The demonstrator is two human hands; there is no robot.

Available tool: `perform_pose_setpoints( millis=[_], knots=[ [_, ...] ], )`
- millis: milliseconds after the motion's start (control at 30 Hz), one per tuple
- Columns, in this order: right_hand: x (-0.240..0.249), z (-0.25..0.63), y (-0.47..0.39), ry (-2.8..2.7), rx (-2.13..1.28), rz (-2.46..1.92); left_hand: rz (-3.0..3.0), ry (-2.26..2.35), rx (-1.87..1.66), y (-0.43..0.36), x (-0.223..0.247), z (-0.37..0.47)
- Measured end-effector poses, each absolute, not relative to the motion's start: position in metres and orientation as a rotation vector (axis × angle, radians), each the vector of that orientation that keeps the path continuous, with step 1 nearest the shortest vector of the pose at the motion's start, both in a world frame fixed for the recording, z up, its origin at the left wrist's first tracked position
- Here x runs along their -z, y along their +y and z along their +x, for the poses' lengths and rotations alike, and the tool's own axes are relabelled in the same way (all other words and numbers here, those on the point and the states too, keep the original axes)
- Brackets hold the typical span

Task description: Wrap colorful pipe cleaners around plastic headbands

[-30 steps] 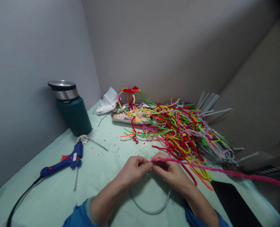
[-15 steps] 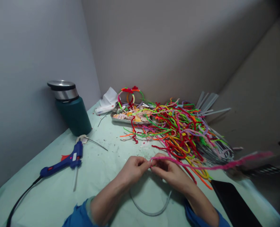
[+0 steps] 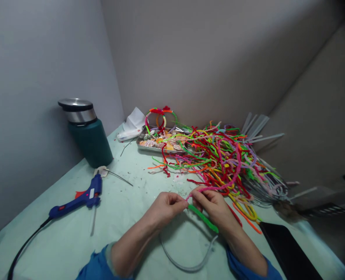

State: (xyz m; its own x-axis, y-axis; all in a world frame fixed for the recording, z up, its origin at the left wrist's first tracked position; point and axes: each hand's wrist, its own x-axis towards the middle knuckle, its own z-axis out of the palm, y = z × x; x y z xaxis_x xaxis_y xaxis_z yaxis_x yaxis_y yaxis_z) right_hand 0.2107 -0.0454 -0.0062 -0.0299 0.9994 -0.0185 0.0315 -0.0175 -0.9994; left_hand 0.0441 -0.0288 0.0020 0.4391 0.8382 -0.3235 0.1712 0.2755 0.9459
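My left hand [image 3: 169, 206] is closed in a pinch, its thumb and finger at the end of a green fuzzy wrapped section [image 3: 203, 218]. This green piece runs down to the right, toward a bare grey wire hoop [image 3: 186, 268] that curves below my hands. Between the fingertips of my right hand [image 3: 209, 202] is a pink pipe cleaner [image 3: 233, 179]. Its short end reaches across to the left fingertips, while the long end arcs up to the right over the pile. What lies under the left fingers is hidden.
A large tangle of pipe cleaners [image 3: 219, 151] spreads at the back right beside a metal tray of shells [image 3: 160, 149]. Two colourful hoops [image 3: 156, 111] stand there. On the left are a blue glue gun [image 3: 93, 194] and a green bottle [image 3: 90, 144]. A black flat object [image 3: 289, 249] lies at right.
The pink pipe cleaner's long end has swung from the far right to an upward arc. My right hand has shifted slightly right, and the green wrapped section now shows below it.
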Motion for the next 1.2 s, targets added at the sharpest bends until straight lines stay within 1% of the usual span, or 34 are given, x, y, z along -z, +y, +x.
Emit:
perform_pose_setpoints(
  millis=[333, 633, 900, 1033, 1200],
  knots=[
    [0.004, 0.213, -0.046, -1.249, -1.178, -1.243, 1.323, 0.928, -0.668, -0.030, -0.008, 0.041],
    [0.006, 0.213, -0.047, -1.207, -1.175, -1.225, 1.402, 0.946, -0.774, -0.031, -0.015, 0.042],
    [0.005, 0.216, -0.048, -1.163, -1.260, -1.200, 1.525, 0.910, -0.885, -0.032, -0.013, 0.040],
    [0.007, 0.214, -0.048, -1.166, -1.344, -1.222, 1.569, 0.918, -0.884, -0.033, -0.012, 0.041],
    [0.011, 0.214, -0.046, -1.153, -1.479, -1.252, 1.464, 0.976, -0.931, -0.031, -0.010, 0.042]
  ],
)
